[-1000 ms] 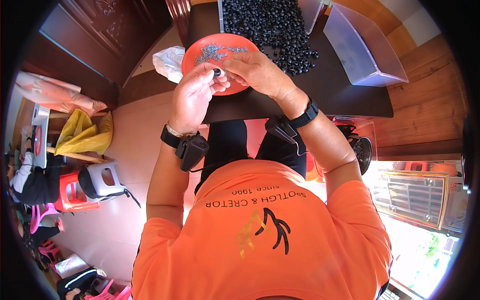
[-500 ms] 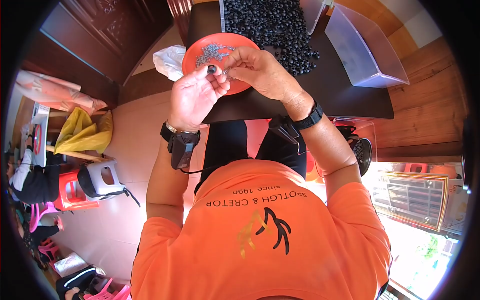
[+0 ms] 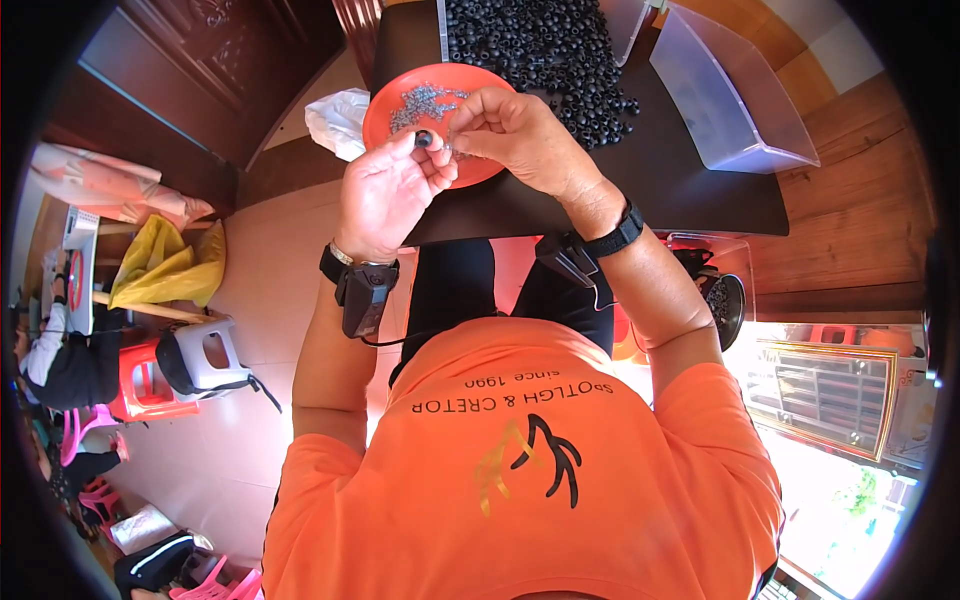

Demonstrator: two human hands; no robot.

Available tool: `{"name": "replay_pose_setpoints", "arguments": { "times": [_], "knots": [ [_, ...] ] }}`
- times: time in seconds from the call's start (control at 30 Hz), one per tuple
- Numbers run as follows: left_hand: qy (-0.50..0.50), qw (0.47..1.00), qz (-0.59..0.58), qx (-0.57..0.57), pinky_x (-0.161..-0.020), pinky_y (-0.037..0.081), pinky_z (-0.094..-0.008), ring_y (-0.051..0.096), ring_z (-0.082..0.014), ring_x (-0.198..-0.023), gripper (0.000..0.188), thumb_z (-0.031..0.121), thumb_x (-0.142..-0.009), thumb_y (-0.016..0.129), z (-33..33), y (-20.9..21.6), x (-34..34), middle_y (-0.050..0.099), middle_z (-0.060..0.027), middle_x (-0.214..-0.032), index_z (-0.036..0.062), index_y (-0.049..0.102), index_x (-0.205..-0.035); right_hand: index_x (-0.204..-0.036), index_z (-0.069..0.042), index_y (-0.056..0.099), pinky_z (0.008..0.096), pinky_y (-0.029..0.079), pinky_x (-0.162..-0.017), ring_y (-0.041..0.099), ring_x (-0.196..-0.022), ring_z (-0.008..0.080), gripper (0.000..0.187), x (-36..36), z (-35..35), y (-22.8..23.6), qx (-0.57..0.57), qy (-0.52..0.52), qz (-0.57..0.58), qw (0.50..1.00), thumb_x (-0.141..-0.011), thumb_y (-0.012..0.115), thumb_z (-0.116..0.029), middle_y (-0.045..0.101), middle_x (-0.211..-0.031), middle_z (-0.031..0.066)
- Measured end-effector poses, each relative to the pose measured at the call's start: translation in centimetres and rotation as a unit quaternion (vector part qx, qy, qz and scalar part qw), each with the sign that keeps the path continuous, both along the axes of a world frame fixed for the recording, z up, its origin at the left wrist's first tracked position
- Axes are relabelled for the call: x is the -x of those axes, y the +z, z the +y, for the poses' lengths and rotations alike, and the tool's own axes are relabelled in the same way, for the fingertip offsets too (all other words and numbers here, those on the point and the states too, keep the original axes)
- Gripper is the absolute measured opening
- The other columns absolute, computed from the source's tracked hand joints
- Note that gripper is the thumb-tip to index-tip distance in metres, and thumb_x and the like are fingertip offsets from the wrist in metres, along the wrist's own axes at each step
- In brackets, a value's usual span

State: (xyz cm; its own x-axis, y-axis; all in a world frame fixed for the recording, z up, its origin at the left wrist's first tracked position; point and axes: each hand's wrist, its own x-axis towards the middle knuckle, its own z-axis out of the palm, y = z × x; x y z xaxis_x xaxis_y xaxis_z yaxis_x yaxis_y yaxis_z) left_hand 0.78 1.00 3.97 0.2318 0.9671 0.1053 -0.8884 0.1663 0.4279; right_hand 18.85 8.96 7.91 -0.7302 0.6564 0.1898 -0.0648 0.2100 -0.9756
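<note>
Head view: the left hand (image 3: 383,198) pinches a black bead (image 3: 423,139) over the orange plate (image 3: 482,80); just right, the right hand (image 3: 525,145) curls its fingers, any pinch unclear. The step seems close two-handed bead work; the next move calls for steadiness.

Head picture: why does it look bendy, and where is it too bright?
Head view: fisheye bending curves the door and blackens the corners; head view, lower right: glare whitens the opening; head view: strong light pales the left hand.
</note>
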Motion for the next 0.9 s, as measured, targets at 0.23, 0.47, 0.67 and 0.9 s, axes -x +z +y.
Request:
{"name": "replay_pose_setpoints", "arguments": {
  "times": [0.23,0.47,0.67,0.9],
  "knots": [
    [0.013,0.996,0.011,0.090,-0.085,0.047,-0.0375,0.055,-0.0223,-0.090,0.018,0.016,-0.094,0.052,0.2,-0.8,0.0,0.057,-0.0103,-0.093,-0.0011,0.057,-0.099,-0.093,-0.002,0.063,0.0238,0.051,-0.080,0.062,-0.085,0.0081,0.009,0.1,-0.4,0.2,-0.076,-0.033,0.034,0.996,-0.086,0.065,0.001,0.065,-0.091,0.0021],
    [0.025,0.997,0.012,0.066,-0.084,0.049,-0.0382,0.059,-0.0262,-0.093,0.022,0.016,-0.094,0.052,0.9,-0.9,0.5,0.060,-0.0142,-0.098,-0.0036,0.055,-0.103,-0.093,-0.002,0.063,0.0228,0.051,-0.076,0.061,-0.083,0.0068,0.007,-0.3,0.2,-0.8,-0.088,-0.060,0.042,0.993,-0.086,0.065,0.000,0.066,-0.088,0.0010],
    [0.080,0.978,0.135,0.139,-0.080,0.050,-0.0377,0.063,-0.0288,-0.094,0.026,0.019,-0.094,0.053,1.3,0.4,0.3,0.063,-0.0198,-0.105,-0.0045,0.056,-0.105,-0.092,0.001,0.065,0.0245,0.052,-0.071,0.063,-0.076,0.0093,0.011,-0.7,0.7,-0.5,-0.108,-0.109,-0.011,0.988,-0.086,0.067,-0.008,0.068,-0.082,0.0039],
    [0.099,0.975,0.137,0.143,-0.076,0.048,-0.0344,0.063,-0.0263,-0.089,0.025,0.021,-0.093,0.055,1.4,-0.1,-0.3,0.064,-0.0164,-0.099,-0.0009,0.057,-0.106,-0.096,0.001,0.063,0.0217,0.050,-0.075,0.061,-0.082,0.0072,0.010,0.3,1.1,0.5,-0.079,-0.091,-0.018,0.993,-0.088,0.066,-0.005,0.066,-0.086,0.0023]
  ]
}}
